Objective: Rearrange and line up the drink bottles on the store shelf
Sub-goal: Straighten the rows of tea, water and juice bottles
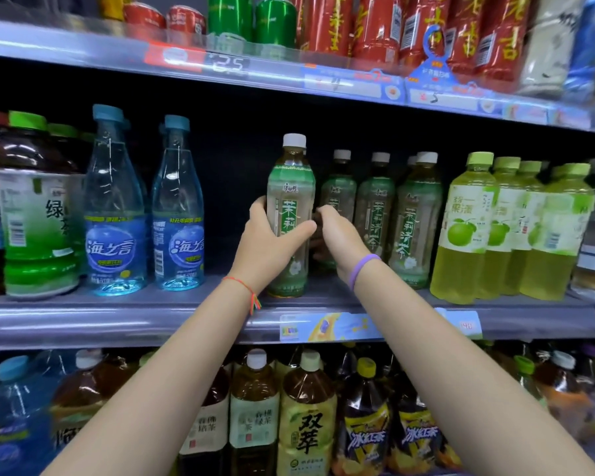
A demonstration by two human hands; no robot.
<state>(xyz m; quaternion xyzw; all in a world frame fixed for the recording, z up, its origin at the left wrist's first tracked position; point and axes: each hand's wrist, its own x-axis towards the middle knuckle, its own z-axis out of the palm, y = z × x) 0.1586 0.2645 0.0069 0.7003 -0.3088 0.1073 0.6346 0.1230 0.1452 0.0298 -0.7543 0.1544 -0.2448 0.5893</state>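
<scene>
On the middle shelf (pixel 117 317) my left hand (pixel 265 245) grips a green-labelled jasmine tea bottle (pixel 291 180) with a white cap, upright at the shelf's front edge. My right hand (pixel 337 242) reaches just behind it, fingers curled round a second tea bottle (pixel 339 187) whose lower part is hidden by the hand. Two more of the same tea bottles (pixel 413 214) stand to the right, set further back.
Left of the gap stand two blue water bottles (pixel 177 214) and large green tea bottles (pixel 35 214). Yellow-green juice bottles (pixel 468 228) fill the right. Cans and red packs sit on the shelf above, big bottles on the shelf below.
</scene>
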